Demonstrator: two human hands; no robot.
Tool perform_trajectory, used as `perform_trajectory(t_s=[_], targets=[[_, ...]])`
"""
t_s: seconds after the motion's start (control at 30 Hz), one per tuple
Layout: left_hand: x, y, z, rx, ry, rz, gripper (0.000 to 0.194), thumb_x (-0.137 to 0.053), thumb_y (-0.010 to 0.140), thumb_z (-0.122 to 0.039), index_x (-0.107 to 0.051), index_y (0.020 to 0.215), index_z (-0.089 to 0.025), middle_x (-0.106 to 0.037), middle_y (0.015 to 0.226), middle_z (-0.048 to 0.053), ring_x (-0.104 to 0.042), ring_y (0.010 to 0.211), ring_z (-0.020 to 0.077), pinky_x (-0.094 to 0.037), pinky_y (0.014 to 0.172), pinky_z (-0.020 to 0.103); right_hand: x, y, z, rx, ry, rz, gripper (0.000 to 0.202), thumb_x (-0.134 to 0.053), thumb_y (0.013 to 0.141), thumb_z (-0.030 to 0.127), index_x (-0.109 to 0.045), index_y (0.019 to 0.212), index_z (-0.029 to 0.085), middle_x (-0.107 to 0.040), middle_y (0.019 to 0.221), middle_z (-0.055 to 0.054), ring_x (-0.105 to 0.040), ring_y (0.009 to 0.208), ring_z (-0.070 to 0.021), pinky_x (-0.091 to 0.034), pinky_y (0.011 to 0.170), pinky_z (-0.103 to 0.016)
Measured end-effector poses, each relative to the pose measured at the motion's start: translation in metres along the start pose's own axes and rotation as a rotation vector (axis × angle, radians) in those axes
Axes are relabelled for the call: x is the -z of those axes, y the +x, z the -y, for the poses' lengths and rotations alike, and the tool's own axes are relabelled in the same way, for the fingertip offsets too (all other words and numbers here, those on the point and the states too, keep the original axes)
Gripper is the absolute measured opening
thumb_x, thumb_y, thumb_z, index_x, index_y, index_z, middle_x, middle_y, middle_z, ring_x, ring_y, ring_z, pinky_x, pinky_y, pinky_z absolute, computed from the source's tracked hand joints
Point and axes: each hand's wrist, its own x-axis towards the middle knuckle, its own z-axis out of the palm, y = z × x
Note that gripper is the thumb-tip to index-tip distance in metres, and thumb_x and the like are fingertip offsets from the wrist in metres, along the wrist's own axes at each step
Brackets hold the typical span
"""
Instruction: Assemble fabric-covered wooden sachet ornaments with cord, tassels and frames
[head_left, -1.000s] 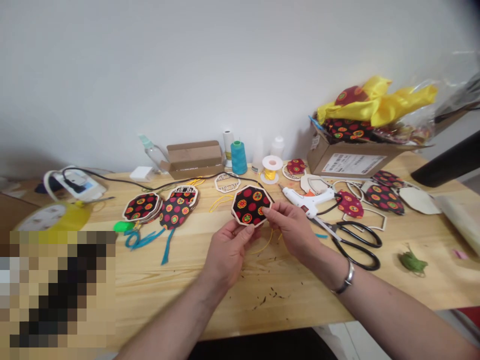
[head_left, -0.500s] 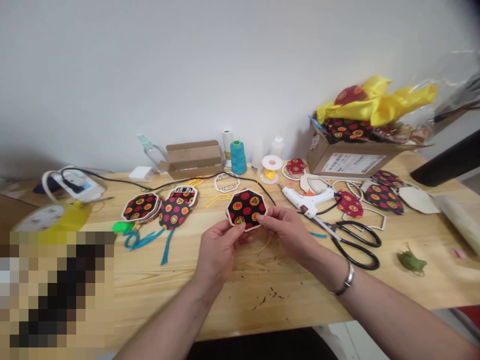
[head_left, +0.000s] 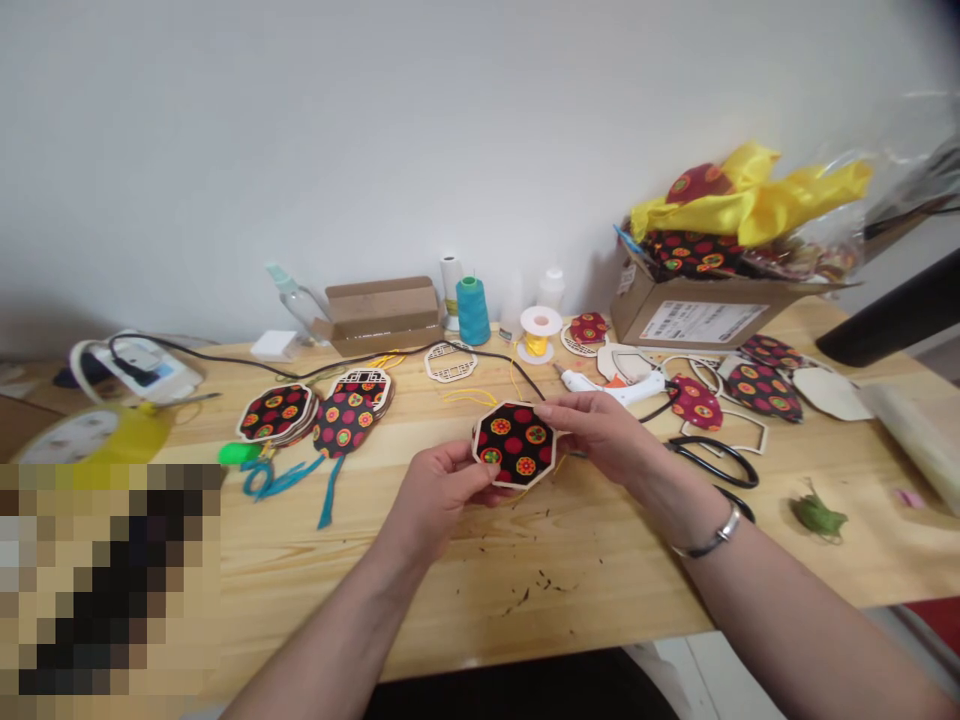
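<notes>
From my remote seat I see an octagonal panel (head_left: 514,445), pale-rimmed, faced with black cloth in red dots and bright flowers, held above the middle of a wooden table (head_left: 330,600). The left hand (head_left: 439,488) pinches its lower left edge, thumb on the cloth; the right hand (head_left: 604,435) grips its upper right edge. A white glue gun (head_left: 637,386) lies just beyond the right hand, with black scissor handles (head_left: 716,444) farther right. I judge the panel light and flat, its rim thin and stiff, perhaps wood that could crack if bent; the cloth looks soft, hardly slippery. I'd hold opposite rim edges, pressing gently.
</notes>
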Motion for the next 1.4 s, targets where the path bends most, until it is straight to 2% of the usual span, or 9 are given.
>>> perform_trajectory(t_s=[0.2,0.4,0.5,0.6,0.73,0.83,1.03,1.23,1.4], targets=[[0.0,-0.002,-0.002,-0.02,0.071,0.005,0.017,-0.072,0.063,-0.02,-0.072,0.079,-0.014,-0.073,0.068,0.003,-0.067,0.06,0.0151,-0.047,0.053,0.02,0.0,-0.001,0.0,0.019,-0.064,-0.035,0.033,-0.079,0.054,0.041,-0.067,0.066,0.013,-0.063,0.059,-0.001,-0.052,0.051,-0.0094,-0.038,0.054,-0.025],[-0.001,-0.002,-0.002,-0.068,0.077,0.02,0.019,-0.071,0.067,-0.022,-0.07,0.083,-0.012,-0.073,0.073,0.005,-0.066,0.062,0.0151,-0.049,0.055,0.022,-0.007,-0.003,0.003,0.064,-0.058,-0.084,0.03,-0.077,0.056,0.039,-0.064,0.062,0.013,-0.061,0.055,0.001,-0.051,0.05,-0.009,-0.039,0.054,-0.025],[-0.001,-0.002,-0.001,-0.114,0.056,0.02,0.027,-0.069,0.071,-0.025,-0.067,0.095,-0.012,-0.074,0.08,0.006,-0.067,0.066,0.0146,-0.049,0.056,0.021,-0.009,-0.004,0.003,0.079,-0.069,-0.13,0.03,-0.076,0.058,0.04,-0.065,0.064,0.013,-0.063,0.057,0.0,-0.053,0.052,-0.0099,-0.04,0.055,-0.026],[-0.003,-0.003,0.0,-0.177,0.021,-0.011,0.044,-0.069,0.074,-0.027,-0.056,0.113,-0.014,-0.073,0.084,0.006,-0.068,0.073,0.0157,-0.052,0.064,0.023,-0.009,-0.004,0.003,0.088,-0.067,-0.171,0.031,-0.075,0.057,0.041,-0.065,0.066,0.013,-0.064,0.06,-0.001,-0.054,0.053,-0.0107,-0.04,0.056,-0.027],[-0.007,-0.004,0.002,-0.332,-0.04,-0.058,0.073,-0.071,0.072,-0.023,-0.032,0.133,-0.022,-0.072,0.097,0.006,-0.068,0.088,0.0178,-0.053,0.08,0.03,-0.007,-0.002,0.002,0.103,-0.071,-0.216,0.032,-0.076,0.056,0.042,-0.064,0.063,0.013,-0.062,0.057,0.0,-0.053,0.052,-0.0103,-0.04,0.055,-0.026],[-0.009,-0.004,0.003,-0.4,-0.056,-0.036,0.082,-0.069,0.074,-0.022,-0.021,0.139,-0.03,-0.069,0.108,0.007,-0.067,0.09,0.0195,-0.054,0.081,0.036,-0.008,-0.002,0.001,0.118,-0.081,-0.201,0.032,-0.075,0.057,0.043,-0.064,0.064,0.014,-0.062,0.058,0.0,-0.053,0.052,-0.0104,-0.04,0.054,-0.026],[-0.007,-0.003,0.002,-0.332,0.0,-0.115,0.061,-0.065,0.078,-0.03,-0.04,0.133,-0.023,-0.073,0.087,0.004,-0.069,0.081,0.0197,-0.057,0.074,0.035,-0.011,-0.004,-0.002,0.154,-0.127,-0.161,0.031,-0.074,0.06,0.043,-0.064,0.064,0.014,-0.061,0.057,0.0,-0.05,0.053,-0.0099,-0.038,0.052,-0.024],[-0.009,-0.005,-0.001,-0.301,0.082,-0.192,0.049,-0.067,0.076,-0.034,-0.055,0.121,-0.018,-0.073,0.087,0.005,-0.069,0.077,0.0193,-0.056,0.068,0.029,-0.011,-0.005,-0.003,0.178,-0.174,-0.15,0.027,-0.072,0.063,0.04,-0.065,0.064,0.014,-0.06,0.058,0.0,-0.049,0.053,-0.0097,-0.038,0.053,-0.024],[-0.01,-0.004,0.0,-0.296,0.08,-0.193,0.043,-0.067,0.075,-0.035,-0.06,0.114,-0.017,-0.073,0.09,0.006,-0.068,0.077,0.0203,-0.056,0.067,0.031,-0.012,-0.005,-0.003,0.179,-0.187,-0.159,0.027,-0.072,0.063,0.04,-0.066,0.064,0.014,-0.061,0.058,-0.001,-0.049,0.053,-0.0099,-0.038,0.052,-0.024]])
